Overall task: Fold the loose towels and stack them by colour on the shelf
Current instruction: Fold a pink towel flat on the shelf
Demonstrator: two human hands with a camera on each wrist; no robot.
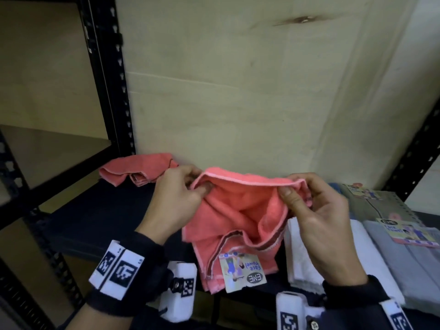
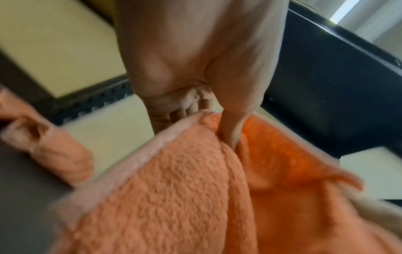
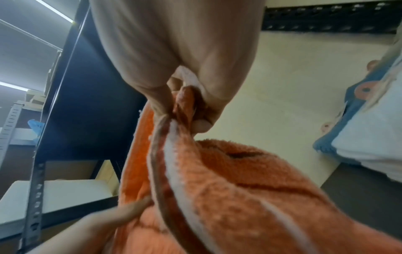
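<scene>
**Coral face towel held up by its top hem, mid-fold**

The black metal shelf point(image 1: 100, 210) runs beneath both hands, its dark board carrying everything. Well beyond the left fingers, against the back wall, lies a second coral towel point(image 1: 138, 172), loosely bunched and not yet squared. Below and outside the right fingers sit folded stacks: a white towel point(image 1: 302, 253), then grey towels point(image 1: 400, 258), with a blue-edged one further back.

Between the hands hangs the coral face towel point(image 1: 238, 210), its lower part draped onto the shelf. The left hand point(image 1: 178, 194) pinches one end of the pale top hem, thumb and fingers clamped on the cloth; the right hand point(image 1: 316, 210) grips the other end, its fingers bunched round a gathered corner. The hem sags between them.

It looks light, soft and floppy terry, likely to slump wherever unsupported, so I'd say corners and hems are the right places to hold, kept taut.

Below the fingers, a card label point(image 1: 242, 270) at the striped lower edge reads "ENE" and "Face Towel"; a similar tag point(image 1: 404, 232) lies on the grey stack.
</scene>
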